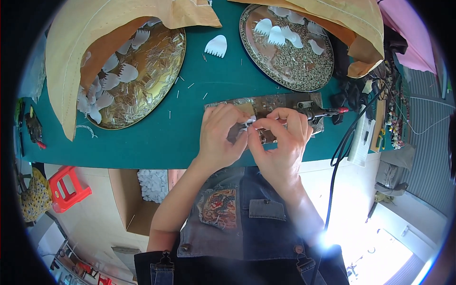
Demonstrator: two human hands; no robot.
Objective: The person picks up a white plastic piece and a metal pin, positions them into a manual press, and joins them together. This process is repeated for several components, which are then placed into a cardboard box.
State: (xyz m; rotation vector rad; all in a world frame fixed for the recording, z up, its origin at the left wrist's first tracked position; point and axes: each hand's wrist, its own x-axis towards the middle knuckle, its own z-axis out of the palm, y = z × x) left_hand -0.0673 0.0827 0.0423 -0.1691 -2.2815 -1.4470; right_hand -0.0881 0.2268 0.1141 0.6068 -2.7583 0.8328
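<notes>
Both hands meet over a small worn block (237,101) wrapped in clear film near the table's front edge. My left hand (221,135) pinches a small white toothed piece (250,122), mostly covered by fingers. Against the same piece, my right hand (281,140) has thumb and forefinger pressed together; whatever lies between those tips is too small to make out. A toggle clamp (316,111) with a red-tipped handle is fixed at the block's right end. Farther off on the green table (209,76) lies a loose white comb-shaped piece (216,46).
At the left, a round gold tray (156,71) holds thin metal pins and white toothed pieces. A second tray (304,66) bears small metal parts. Brown paper (61,61) arches over each. A black cable (336,161) hangs at the right; a red stool (69,189) stands below left.
</notes>
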